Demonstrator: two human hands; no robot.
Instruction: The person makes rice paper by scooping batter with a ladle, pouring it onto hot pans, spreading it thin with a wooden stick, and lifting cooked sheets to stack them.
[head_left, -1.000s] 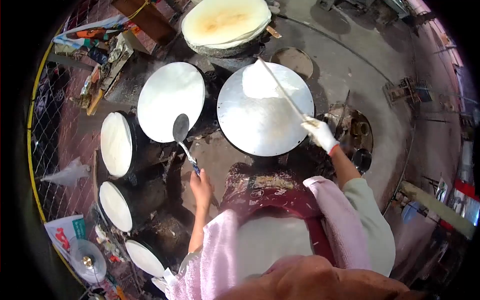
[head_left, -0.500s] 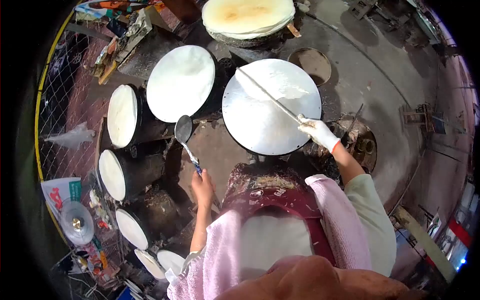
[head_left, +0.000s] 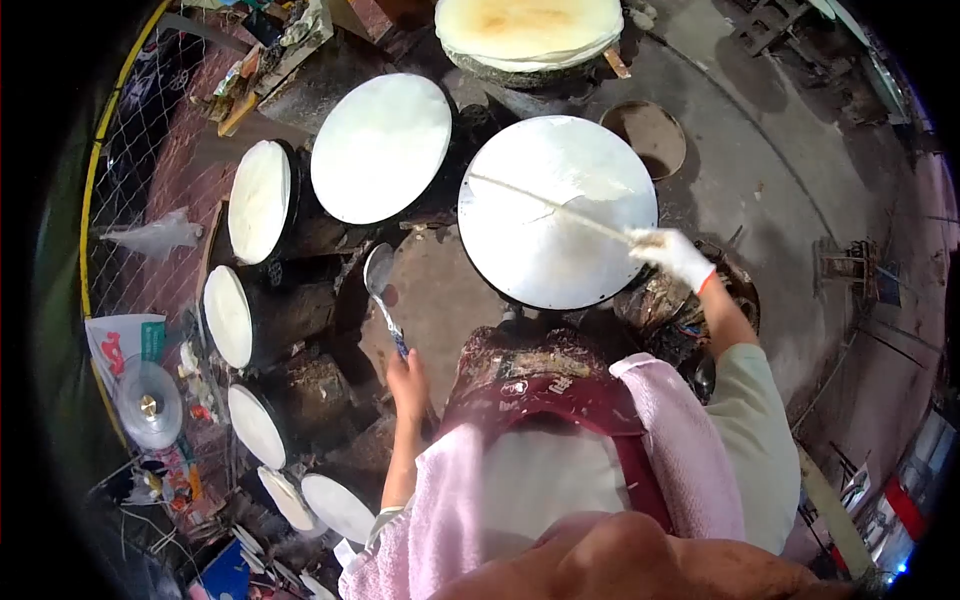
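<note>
My right hand point(head_left: 672, 257), in a white glove, is closed on one end of a long thin stick point(head_left: 560, 208). The stick lies across a round flat griddle point(head_left: 540, 280) in front of me. White batter point(head_left: 575, 150) covers the far part of the griddle, with an uneven edge; the near part is bare, shiny metal. My bare left hand point(head_left: 405, 385) grips the blue handle of a ladle point(head_left: 379, 268). The ladle's bowl points away from me, left of the griddle and apart from it.
More round griddles with pale sheets on them, one of them a large griddle point(head_left: 382, 148), curve round my left side. A pile of flatbreads point(head_left: 530, 30) stands at the far side. Beyond the griddle's right edge is a round basin point(head_left: 645, 138). A wire fence point(head_left: 150, 130) runs along the left.
The view has shifted, and surrounding things sit differently in it. The stick now lies at a flatter angle over the griddle. My left hand still holds the ladle.
</note>
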